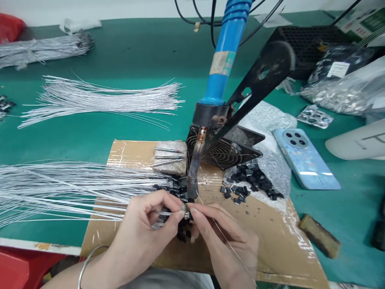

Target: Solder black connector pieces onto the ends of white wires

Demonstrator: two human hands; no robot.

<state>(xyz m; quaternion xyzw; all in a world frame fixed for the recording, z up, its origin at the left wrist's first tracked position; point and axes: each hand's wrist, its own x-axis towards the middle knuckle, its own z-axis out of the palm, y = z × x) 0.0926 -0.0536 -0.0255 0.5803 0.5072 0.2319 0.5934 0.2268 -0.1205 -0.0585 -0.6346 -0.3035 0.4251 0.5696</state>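
Note:
A blue-handled soldering iron (217,76) is clamped in a black stand, its tip pointing down just above my hands. My left hand (150,228) pinches a white wire close to its end. Fingertips of my right hand (219,237) are closed on a small black connector (188,214), and a thin solder strand (224,237) runs by those fingers up to the iron's tip. To the left lies a bundle of white wires (75,184) with black connectors at its right ends. Loose black connectors (252,178) are piled on the right of the cardboard.
Cardboard (264,249) covers the front of the green table (135,52). Behind the iron's tip stands a black fan (222,152). A pad with metal tips (170,166), more white wires (105,96), a phone (306,160) and a brown block (319,235) lie around.

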